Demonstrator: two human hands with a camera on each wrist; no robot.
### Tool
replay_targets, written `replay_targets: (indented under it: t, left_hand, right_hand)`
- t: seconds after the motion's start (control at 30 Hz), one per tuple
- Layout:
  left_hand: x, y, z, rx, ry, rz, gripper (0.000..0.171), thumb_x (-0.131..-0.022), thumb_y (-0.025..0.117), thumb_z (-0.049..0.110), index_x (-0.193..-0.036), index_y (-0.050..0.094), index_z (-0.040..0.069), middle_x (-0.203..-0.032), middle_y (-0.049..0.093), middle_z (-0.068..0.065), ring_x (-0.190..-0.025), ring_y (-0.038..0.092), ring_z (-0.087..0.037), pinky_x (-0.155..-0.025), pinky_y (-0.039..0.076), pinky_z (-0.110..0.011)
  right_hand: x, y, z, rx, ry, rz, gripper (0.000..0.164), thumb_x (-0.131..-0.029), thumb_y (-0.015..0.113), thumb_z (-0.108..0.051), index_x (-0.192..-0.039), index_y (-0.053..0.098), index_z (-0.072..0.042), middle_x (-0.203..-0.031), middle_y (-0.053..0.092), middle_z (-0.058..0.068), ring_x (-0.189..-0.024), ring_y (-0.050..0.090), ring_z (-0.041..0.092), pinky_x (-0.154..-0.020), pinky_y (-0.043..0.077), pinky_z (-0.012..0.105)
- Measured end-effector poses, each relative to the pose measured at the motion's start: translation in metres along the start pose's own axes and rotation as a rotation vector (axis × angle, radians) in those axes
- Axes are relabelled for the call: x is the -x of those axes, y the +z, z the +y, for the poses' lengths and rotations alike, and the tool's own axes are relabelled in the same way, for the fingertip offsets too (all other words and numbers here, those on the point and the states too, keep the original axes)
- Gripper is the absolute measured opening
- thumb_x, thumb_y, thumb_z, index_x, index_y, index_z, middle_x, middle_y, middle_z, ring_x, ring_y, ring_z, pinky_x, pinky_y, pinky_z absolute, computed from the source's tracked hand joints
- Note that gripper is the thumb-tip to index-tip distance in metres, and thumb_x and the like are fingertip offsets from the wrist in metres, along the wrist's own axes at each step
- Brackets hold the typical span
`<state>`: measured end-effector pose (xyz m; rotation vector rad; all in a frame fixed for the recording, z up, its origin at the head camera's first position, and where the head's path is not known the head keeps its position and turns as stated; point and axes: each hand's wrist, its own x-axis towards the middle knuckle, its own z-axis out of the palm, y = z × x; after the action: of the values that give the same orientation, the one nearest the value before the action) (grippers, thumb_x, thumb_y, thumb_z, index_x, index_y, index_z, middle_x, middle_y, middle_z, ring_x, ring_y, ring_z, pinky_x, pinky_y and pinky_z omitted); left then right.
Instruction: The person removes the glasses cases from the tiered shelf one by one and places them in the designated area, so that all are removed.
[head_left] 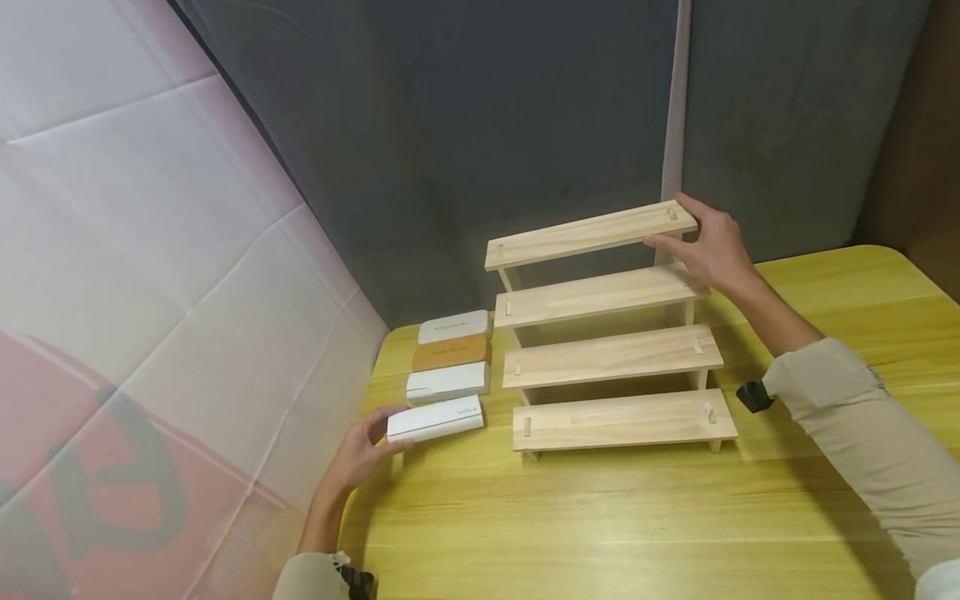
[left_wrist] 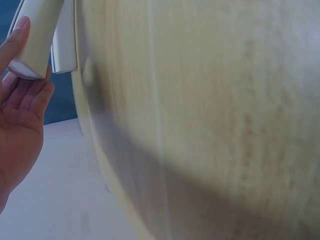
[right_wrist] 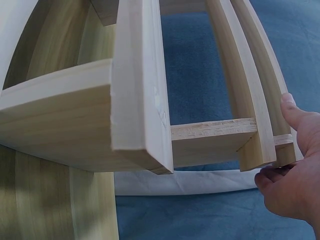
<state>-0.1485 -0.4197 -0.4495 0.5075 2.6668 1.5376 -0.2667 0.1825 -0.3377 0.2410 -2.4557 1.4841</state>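
Observation:
My left hand (head_left: 362, 448) pinches the left end of a white glasses-case-like box (head_left: 437, 418), thumb on the near side and fingers on the far side. In the left wrist view that white box (left_wrist: 37, 37) sits between thumb and fingers, tilted. My right hand (head_left: 712, 246) grips the right end of the top board of a pale wooden four-tier stepped rack (head_left: 622, 422). The right wrist view shows the thumb and curled fingers of that hand (right_wrist: 295, 175) around the end of the rack's topmost board (right_wrist: 262, 45).
Behind the held box lie another white case (head_left: 447, 381), an orange-brown case (head_left: 450, 352) and a whitish case (head_left: 453, 326), in a row left of the rack. The yellow wooden table (head_left: 600, 533) meets a dark curtain (head_left: 487, 150) behind and a pale printed cloth (head_left: 150, 250) at left.

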Motion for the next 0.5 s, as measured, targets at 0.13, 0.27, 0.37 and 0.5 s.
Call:
replay_targets:
  t: [0.13, 0.27, 0.37, 0.5]
  left_hand:
    - [-0.001, 0.002, -0.001, -0.026, -0.010, 0.013, 0.059, -0.087, 0.083, -0.008, -0.140, 0.058, -0.014, -0.140, 0.061, -0.033, -0.124, 0.064, -0.015, -0.102, 0.052, -0.018]
    - [-0.003, 0.005, 0.000, -0.046, -0.040, 0.027, 0.063, -0.088, 0.082, -0.008, -0.144, 0.055, -0.015, -0.146, 0.056, -0.035, -0.134, 0.058, -0.037, -0.103, 0.050, -0.017]
    - [-0.006, 0.008, -0.001, -0.082, -0.066, 0.038, 0.067, -0.086, 0.082, -0.011, -0.146, 0.051, -0.017, -0.150, 0.051, -0.037, -0.138, 0.051, -0.047, -0.105, 0.049, -0.019]
    - [-0.011, 0.014, -0.003, -0.170, -0.104, 0.046, 0.070, -0.086, 0.081, -0.012, -0.147, 0.048, -0.019, -0.150, 0.049, -0.039, -0.140, 0.048, -0.050, -0.111, 0.048, -0.035]
  right_hand:
    - [0.000, 0.000, 0.000, 0.001, 0.000, -0.001, 0.090, -0.101, 0.075, -0.039, -0.168, 0.026, -0.003, -0.172, 0.025, 0.021, -0.159, 0.020, 0.044, -0.127, 0.020, 0.065]
    - [0.001, 0.000, 0.000, 0.002, 0.005, -0.003, 0.090, -0.101, 0.075, -0.039, -0.168, 0.025, -0.003, -0.172, 0.025, 0.021, -0.159, 0.019, 0.044, -0.127, 0.020, 0.065]
    - [0.001, 0.000, 0.000, 0.006, 0.009, -0.003, 0.091, -0.102, 0.074, -0.040, -0.168, 0.025, -0.004, -0.172, 0.024, 0.021, -0.159, 0.019, 0.044, -0.126, 0.020, 0.066]
    - [0.001, -0.001, 0.000, 0.009, 0.013, -0.003, 0.091, -0.102, 0.074, -0.041, -0.168, 0.024, -0.004, -0.173, 0.024, 0.021, -0.159, 0.019, 0.044, -0.126, 0.020, 0.066]
